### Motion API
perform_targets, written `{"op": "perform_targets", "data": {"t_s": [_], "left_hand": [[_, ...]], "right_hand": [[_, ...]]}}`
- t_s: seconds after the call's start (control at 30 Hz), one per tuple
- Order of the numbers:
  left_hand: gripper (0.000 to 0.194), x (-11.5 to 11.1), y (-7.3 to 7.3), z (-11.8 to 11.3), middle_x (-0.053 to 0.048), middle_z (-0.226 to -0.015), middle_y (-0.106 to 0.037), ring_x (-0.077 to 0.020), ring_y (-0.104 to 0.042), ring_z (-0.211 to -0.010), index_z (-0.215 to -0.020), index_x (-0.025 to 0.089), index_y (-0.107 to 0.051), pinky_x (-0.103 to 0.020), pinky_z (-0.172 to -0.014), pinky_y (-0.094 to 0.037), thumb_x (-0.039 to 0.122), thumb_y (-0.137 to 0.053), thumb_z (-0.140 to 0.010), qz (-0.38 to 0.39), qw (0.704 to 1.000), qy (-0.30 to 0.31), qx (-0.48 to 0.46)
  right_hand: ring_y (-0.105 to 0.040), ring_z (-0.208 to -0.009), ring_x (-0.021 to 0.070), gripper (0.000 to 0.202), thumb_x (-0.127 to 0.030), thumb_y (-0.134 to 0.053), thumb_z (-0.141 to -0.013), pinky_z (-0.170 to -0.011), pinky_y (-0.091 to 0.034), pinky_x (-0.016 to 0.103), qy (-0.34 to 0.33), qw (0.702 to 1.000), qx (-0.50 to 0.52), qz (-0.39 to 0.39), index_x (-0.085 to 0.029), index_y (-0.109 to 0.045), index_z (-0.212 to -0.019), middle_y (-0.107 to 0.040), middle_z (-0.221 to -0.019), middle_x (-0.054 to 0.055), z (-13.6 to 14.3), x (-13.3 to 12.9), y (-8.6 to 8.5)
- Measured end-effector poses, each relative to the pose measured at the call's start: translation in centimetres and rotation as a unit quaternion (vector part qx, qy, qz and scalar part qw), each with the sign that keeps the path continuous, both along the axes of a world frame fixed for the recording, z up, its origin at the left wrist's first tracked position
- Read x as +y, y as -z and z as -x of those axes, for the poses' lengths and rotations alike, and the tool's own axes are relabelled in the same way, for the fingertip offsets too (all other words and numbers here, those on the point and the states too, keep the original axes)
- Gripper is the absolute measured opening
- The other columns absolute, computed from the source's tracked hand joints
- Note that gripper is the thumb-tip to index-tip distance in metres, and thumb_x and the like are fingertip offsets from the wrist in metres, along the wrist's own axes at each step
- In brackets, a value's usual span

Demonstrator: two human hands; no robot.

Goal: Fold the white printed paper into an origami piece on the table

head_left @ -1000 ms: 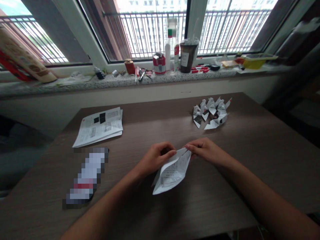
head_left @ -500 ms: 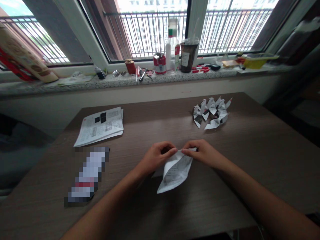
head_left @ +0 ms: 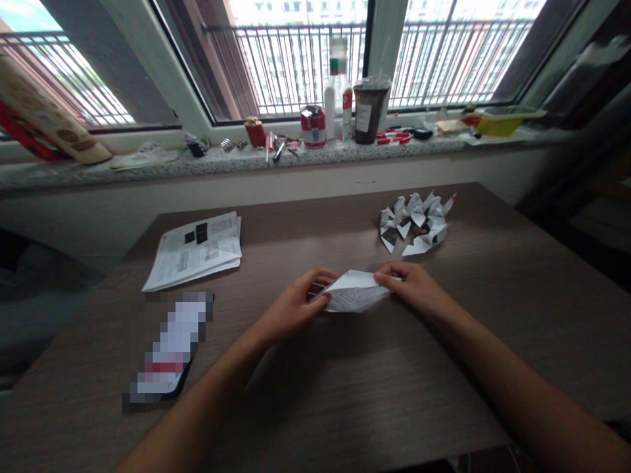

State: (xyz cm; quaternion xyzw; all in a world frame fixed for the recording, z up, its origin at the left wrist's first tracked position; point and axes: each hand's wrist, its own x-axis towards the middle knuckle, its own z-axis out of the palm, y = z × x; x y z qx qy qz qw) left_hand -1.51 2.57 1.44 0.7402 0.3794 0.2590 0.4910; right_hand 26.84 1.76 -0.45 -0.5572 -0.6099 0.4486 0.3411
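Note:
A folded sheet of printed white paper (head_left: 355,292) is held above the brown table between my two hands. My left hand (head_left: 300,299) grips its left end, thumb in front and fingers behind. The right end is pinched between the thumb and fingers of my right hand (head_left: 408,282). Beyond my right hand, several folded paper pieces (head_left: 418,220) stand in a curved cluster. At the left lies a stack of printed sheets (head_left: 202,253).
Nearer me than the sheets lies a phone (head_left: 172,345), its screen blurred out. On the stone windowsill (head_left: 172,169) behind the table (head_left: 296,230) stand a red can (head_left: 313,126), a bottle (head_left: 337,98), a dark drink cup (head_left: 369,112) and a yellow container (head_left: 500,123).
The paper has turned from hanging down toward me to lying crosswise between my hands. My hands have moved farther apart and slightly away from me.

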Motion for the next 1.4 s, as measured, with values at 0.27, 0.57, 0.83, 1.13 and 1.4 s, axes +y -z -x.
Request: {"op": "perform_targets", "data": {"t_s": [0.27,0.57,0.83,1.13,1.4], "left_hand": [[0.025,0.1,0.2,-0.1,-0.005,-0.117,-0.073,-0.0203,-0.068,-0.108,-0.117,0.021,-0.071,-0.034,-0.098,-0.051,0.019,-0.057,-0.097,-0.037,0.999,-0.020,0.009],[0.021,-0.3,0.1,-0.6,-0.004,-0.109,-0.074,-0.0195,-0.067,-0.101,-0.111,0.022,-0.076,-0.030,-0.089,-0.049,0.021,-0.061,-0.095,-0.040,0.999,0.003,0.009],[0.027,0.5,0.9,-0.1,-0.006,-0.095,-0.073,-0.0169,-0.064,-0.081,-0.112,0.016,-0.074,-0.025,-0.069,-0.047,0.036,-0.064,-0.095,0.060,0.996,-0.044,-0.044],[0.020,0.4,1.7,-0.6,-0.007,-0.108,-0.076,-0.0187,-0.067,-0.093,-0.106,0.018,-0.075,-0.029,-0.083,-0.050,0.025,-0.060,-0.094,0.130,0.976,-0.115,-0.130],[0.023,0.3,1.1,-0.8,-0.007,-0.107,-0.077,-0.0208,-0.068,-0.096,-0.101,0.018,-0.077,-0.031,-0.087,-0.050,0.023,-0.056,-0.093,0.145,0.973,-0.131,-0.126]], "right_hand": [[-0.065,-0.084,0.0199,0.030,-0.045,-0.067,-0.092,-0.074,-0.049,0.031,-0.150,0.987,0.026,0.042,-0.018,-0.073,-0.102,-0.073,-0.095,0.006,-0.6,0.0,-0.6],[-0.063,-0.082,0.0181,0.035,-0.050,-0.064,-0.095,-0.069,-0.048,0.028,-0.230,0.970,0.024,0.069,-0.018,-0.070,-0.106,-0.070,-0.095,0.005,1.2,-1.1,-0.3],[-0.058,-0.073,0.0145,0.036,-0.051,-0.065,-0.095,-0.061,-0.042,0.025,-0.184,0.974,0.079,0.104,-0.016,-0.067,-0.103,-0.065,-0.087,0.003,1.3,-1.2,1.2],[-0.060,-0.075,0.0153,0.033,-0.049,-0.067,-0.094,-0.064,-0.044,0.026,-0.163,0.974,0.107,0.118,-0.017,-0.069,-0.105,-0.068,-0.090,0.004,2.0,-1.6,1.1],[-0.059,-0.070,0.0150,0.031,-0.045,-0.067,-0.093,-0.058,-0.041,0.025,-0.134,0.980,0.094,0.116,-0.016,-0.070,-0.102,-0.068,-0.084,0.004,2.3,-2.0,0.6]]}}
